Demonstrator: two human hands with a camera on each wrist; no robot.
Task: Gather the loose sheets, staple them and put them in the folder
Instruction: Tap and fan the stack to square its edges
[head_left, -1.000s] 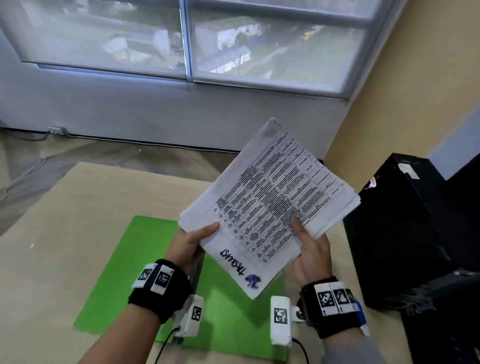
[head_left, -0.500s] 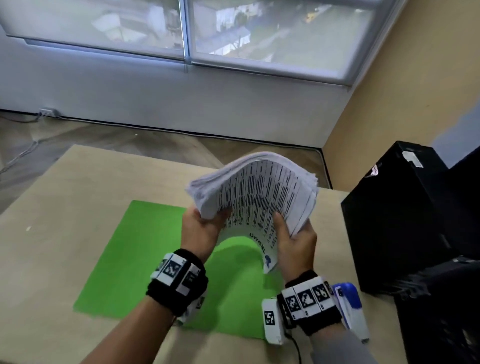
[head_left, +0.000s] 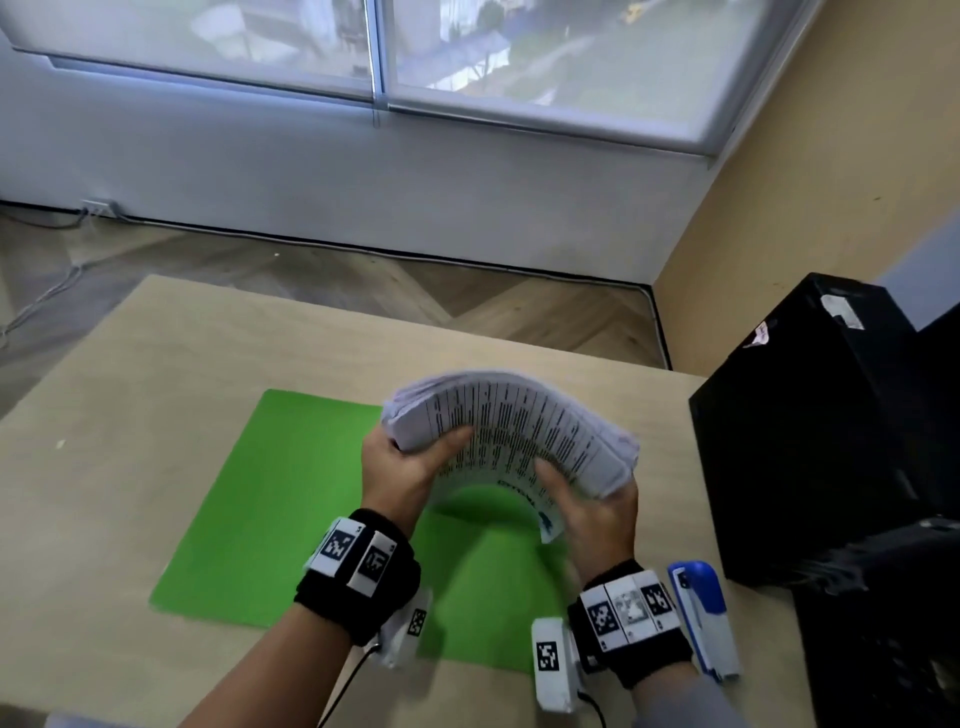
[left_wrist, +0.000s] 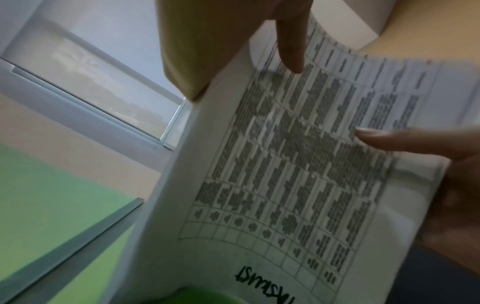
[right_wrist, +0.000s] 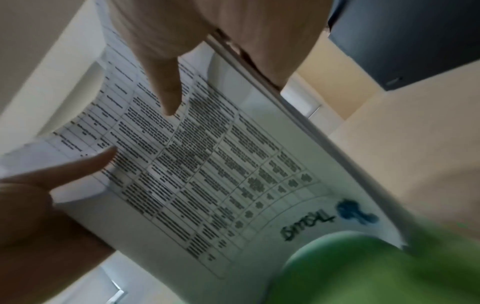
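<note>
A stack of printed sheets (head_left: 511, 426) arches upward above the green folder (head_left: 291, 499), which lies flat on the table. My left hand (head_left: 402, 470) grips the stack's left edge, thumb on top. My right hand (head_left: 587, 499) grips the right edge the same way. The wrist views show the top sheet's printed table (left_wrist: 298, 164) (right_wrist: 197, 176) with handwriting near its lower margin, and both thumbs pressing on it. A blue and white stapler (head_left: 704, 618) lies on the table just right of my right wrist.
The wooden table (head_left: 130, 415) ends at a far edge with floor beyond. A black box (head_left: 810, 431) stands at the table's right side, close to the stapler. A window and white wall lie ahead.
The sheets were held up tilted and flat a second ago. Both hands have lowered them over the folder and bowed them into an arch. The stapler has come into view.
</note>
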